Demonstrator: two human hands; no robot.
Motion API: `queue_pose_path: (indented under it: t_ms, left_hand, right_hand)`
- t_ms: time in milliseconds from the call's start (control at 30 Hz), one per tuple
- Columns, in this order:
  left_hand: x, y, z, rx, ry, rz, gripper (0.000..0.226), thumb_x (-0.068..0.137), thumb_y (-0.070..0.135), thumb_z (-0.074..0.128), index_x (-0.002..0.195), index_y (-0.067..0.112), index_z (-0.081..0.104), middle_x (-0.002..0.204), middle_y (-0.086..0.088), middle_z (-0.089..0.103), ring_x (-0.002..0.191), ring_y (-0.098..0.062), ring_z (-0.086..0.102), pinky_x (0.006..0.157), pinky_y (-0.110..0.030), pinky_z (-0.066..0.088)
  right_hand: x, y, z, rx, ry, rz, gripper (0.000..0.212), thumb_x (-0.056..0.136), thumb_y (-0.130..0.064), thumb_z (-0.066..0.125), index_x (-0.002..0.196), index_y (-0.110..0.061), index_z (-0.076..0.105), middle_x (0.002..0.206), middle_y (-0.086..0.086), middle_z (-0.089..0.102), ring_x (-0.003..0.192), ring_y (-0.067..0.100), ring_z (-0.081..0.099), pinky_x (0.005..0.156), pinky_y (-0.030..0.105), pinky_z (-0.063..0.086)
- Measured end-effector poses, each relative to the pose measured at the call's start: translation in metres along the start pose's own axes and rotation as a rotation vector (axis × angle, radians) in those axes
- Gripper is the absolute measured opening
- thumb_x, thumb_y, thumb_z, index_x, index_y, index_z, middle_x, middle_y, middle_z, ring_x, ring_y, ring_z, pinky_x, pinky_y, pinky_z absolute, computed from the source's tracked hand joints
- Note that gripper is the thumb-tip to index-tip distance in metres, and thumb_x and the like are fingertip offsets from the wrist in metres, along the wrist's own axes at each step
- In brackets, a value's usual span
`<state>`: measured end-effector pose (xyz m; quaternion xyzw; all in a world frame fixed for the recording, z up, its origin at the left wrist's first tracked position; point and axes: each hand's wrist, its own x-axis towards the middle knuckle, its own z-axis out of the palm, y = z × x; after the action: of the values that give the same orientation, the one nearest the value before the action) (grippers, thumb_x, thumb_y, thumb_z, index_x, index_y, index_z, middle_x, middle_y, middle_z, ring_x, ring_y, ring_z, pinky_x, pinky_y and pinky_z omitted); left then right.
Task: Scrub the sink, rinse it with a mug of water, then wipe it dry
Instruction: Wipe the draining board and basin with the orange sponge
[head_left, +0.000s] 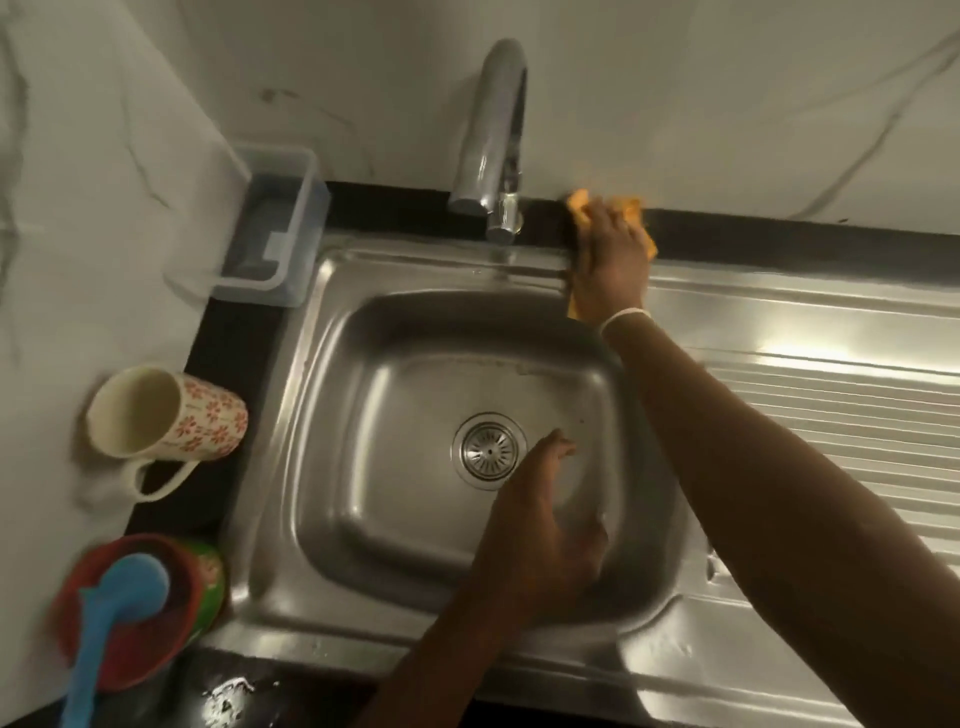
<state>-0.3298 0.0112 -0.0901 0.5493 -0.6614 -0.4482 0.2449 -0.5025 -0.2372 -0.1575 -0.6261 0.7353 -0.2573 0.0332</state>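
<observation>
The steel sink (332, 395) fills the middle of the view, its drain strainer (488, 451) at the basin's centre. My right hand (613, 260) presses an orange cloth (581, 203) flat onto the back rim and the black counter strip, just right of the tap (493, 140). My left hand (540, 525) hovers over the basin's right side with loosely curved fingers, holding nothing. A floral mug (171, 415) lies on its side on the counter to the left of the sink.
A clear plastic holder (275, 228) sits at the sink's back left corner. Red and green bowls (197, 582) with a blue-handled brush (119, 613) stand at the front left. The ribbed drainboard (831, 395) stretches right. A marble wall rises behind.
</observation>
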Motion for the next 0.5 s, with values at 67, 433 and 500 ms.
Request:
queue_pose_path:
  t_ms: [67, 433, 500]
  left_hand:
    - [-0.014, -0.010, -0.003, 0.028, -0.015, -0.023, 0.070, 0.080, 0.033, 0.069, 0.142, 0.017, 0.042, 0.148, 0.008, 0.043, 0.137, 0.001, 0.035, 0.113, -0.018, 0.028]
    - [-0.043, -0.024, -0.022, 0.121, 0.033, -0.038, 0.070, 0.081, 0.032, 0.073, 0.142, 0.015, 0.041, 0.140, 0.002, 0.050, 0.125, -0.002, 0.039, 0.101, 0.002, 0.017]
    - [-0.040, -0.025, -0.026, 0.082, 0.042, -0.100, 0.070, 0.081, 0.034, 0.074, 0.141, 0.016, 0.042, 0.139, 0.001, 0.052, 0.126, -0.010, 0.045, 0.104, -0.009, 0.028]
  right_hand:
    - [0.001, -0.031, 0.012, 0.060, -0.027, -0.080, 0.044, 0.101, -0.030, 0.033, 0.138, -0.018, 0.054, 0.134, 0.010, 0.060, 0.125, 0.029, 0.052, 0.104, 0.037, 0.037]
    - [-0.039, -0.063, -0.011, 0.366, -0.229, 0.084, 0.038, 0.105, -0.033, 0.040, 0.133, -0.016, 0.058, 0.120, 0.017, 0.066, 0.106, 0.034, 0.062, 0.089, 0.035, 0.045]
    - [-0.056, -0.071, -0.025, 0.589, -0.275, 0.174, 0.033, 0.105, -0.032, 0.041, 0.118, -0.012, 0.063, 0.098, 0.010, 0.066, 0.085, 0.021, 0.061, 0.080, 0.033, 0.046]
